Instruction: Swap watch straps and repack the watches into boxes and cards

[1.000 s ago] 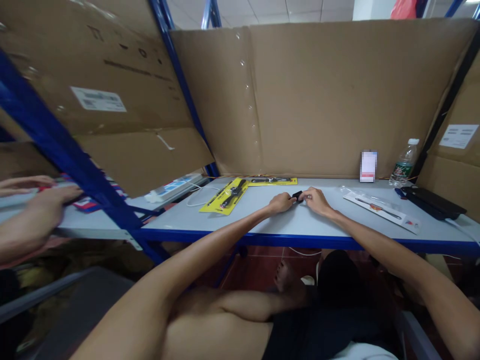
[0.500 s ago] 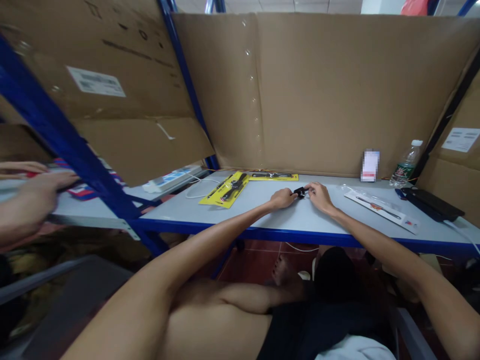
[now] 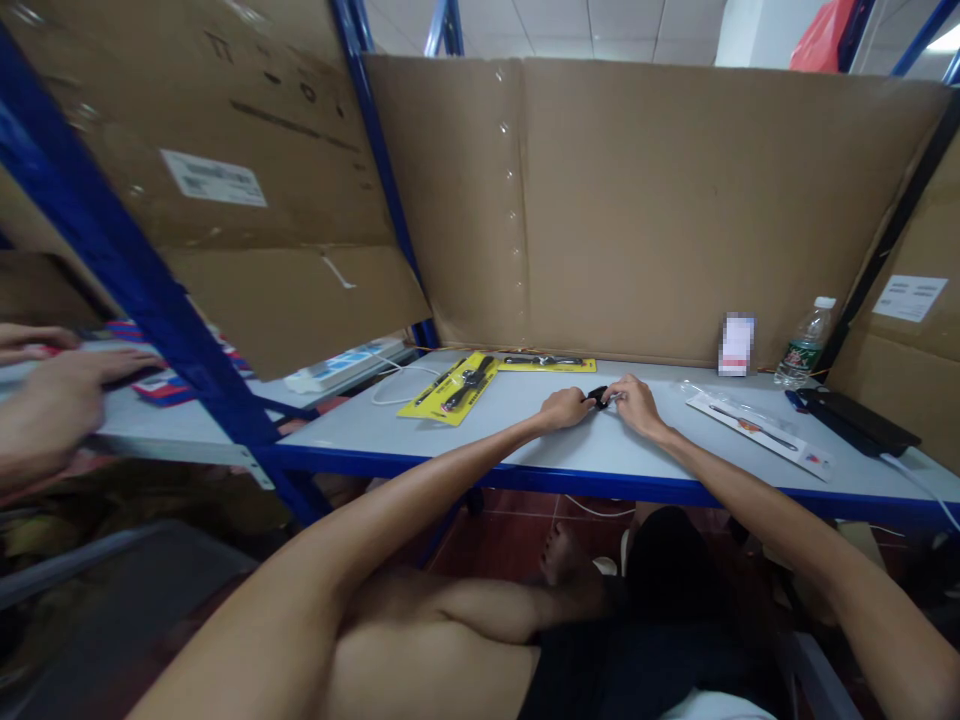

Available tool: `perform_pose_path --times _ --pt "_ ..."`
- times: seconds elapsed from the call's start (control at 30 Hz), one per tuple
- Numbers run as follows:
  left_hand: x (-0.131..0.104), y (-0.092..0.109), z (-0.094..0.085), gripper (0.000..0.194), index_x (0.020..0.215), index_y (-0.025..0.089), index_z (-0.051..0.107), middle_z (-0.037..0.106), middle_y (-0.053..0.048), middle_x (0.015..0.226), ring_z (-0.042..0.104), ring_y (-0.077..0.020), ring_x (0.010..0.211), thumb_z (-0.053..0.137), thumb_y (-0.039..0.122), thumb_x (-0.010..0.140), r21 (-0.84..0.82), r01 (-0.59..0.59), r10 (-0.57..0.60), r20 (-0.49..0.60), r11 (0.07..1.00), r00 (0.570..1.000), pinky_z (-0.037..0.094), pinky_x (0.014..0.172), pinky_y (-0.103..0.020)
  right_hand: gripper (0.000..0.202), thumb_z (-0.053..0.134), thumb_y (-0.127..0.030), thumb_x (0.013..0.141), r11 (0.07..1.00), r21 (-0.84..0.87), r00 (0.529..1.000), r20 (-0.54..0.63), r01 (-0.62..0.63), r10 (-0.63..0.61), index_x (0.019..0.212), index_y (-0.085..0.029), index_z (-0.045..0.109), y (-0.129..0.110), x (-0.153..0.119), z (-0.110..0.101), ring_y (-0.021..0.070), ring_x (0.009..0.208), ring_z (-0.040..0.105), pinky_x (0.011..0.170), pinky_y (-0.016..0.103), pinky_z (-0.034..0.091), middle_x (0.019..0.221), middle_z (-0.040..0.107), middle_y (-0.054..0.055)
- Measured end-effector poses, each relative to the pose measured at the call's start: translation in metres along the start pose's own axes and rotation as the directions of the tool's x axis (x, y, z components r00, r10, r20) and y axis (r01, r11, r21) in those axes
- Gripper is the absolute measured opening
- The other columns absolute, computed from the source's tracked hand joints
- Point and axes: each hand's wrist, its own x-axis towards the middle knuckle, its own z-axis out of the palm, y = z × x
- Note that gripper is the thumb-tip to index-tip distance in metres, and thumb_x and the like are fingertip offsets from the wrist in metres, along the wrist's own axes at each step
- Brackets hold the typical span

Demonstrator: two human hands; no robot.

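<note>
Above the middle of the grey table (image 3: 555, 440), my left hand (image 3: 566, 408) is closed round a small black object (image 3: 598, 397). My right hand (image 3: 634, 404) has its fingers pinched at the right end of that object; whether they hold a separate small part is too small to tell. Left of my hands lies a yellow card pack (image 3: 450, 388) with a black tool on it, and a second yellow pack (image 3: 547, 364) lies behind. To the right is a white card pack (image 3: 757, 434) with a slim tool in clear plastic.
A phone (image 3: 736, 345) and a water bottle (image 3: 806, 345) stand at the back right, near a black case (image 3: 855, 420) with a white cable. Cardboard walls (image 3: 675, 210) enclose the table. At far left are another person's hands (image 3: 56, 400) and a white power strip (image 3: 345, 366).
The view has tilted up slightly. My fingers and the black object have shifted a little, with the object now turned differently between my hands.
</note>
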Motion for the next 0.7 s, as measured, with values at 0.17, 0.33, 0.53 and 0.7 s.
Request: perform_pose_path --times 0.17,0.33,0.53,0.7 --pt "-0.002 -0.001 0.003 0.047 0.109 0.018 0.077 0.076 -0.017 0.116 0.071 -0.0306 0.108 0.042 0.049 0.102 0.02 -0.016 0.017 -0.019 1.0 1.0 0.048 0.08 -0.031 0.018 0.061 -0.034 0.092 0.98 -0.031 0.98 0.025 -0.195 0.196 0.094 -0.023 0.075 -0.009 0.001 -0.002 0.0196 0.083 0.064 0.072 0.027 0.044 0.089 0.074 0.004" --pt "-0.007 -0.002 0.006 0.047 0.11 0.019 0.077 0.075 -0.018 0.117 0.07 -0.031 0.11 0.041 0.046 0.103 0.072 -0.049 0.053 -0.059 0.996 0.997 0.048 0.084 -0.032 0.024 0.059 -0.01 0.082 0.996 -0.001 0.993 0.079 -0.09 0.09 0.091 -0.026 0.075 -0.013 -0.002 -0.003 0.0174 0.087 0.065 0.071 0.025 0.041 0.092 0.074 0.0" --pt "-0.017 0.0 0.011 0.048 0.11 0.018 0.077 0.076 -0.017 0.114 0.071 -0.0297 0.105 0.039 0.046 0.104 0.117 -0.067 0.082 -0.127 0.991 0.989 0.048 0.083 -0.033 0.012 0.064 -0.033 0.089 0.978 -0.006 0.976 0.055 -0.211 0.211 0.09 -0.024 0.072 -0.016 -0.002 -0.003 0.0187 0.078 0.063 0.068 0.027 0.039 0.083 0.073 0.001" --pt "-0.024 0.002 0.015 0.045 0.11 0.019 0.076 0.076 -0.017 0.112 0.071 -0.0297 0.105 0.039 0.045 0.105 0.139 -0.076 0.1 -0.178 0.987 0.979 0.047 0.084 -0.034 0.006 0.07 -0.024 0.082 0.983 -0.048 0.98 0.081 -0.178 0.181 0.087 -0.024 0.067 -0.019 -0.003 -0.002 0.0186 0.081 0.064 0.066 0.027 0.037 0.085 0.073 0.0"
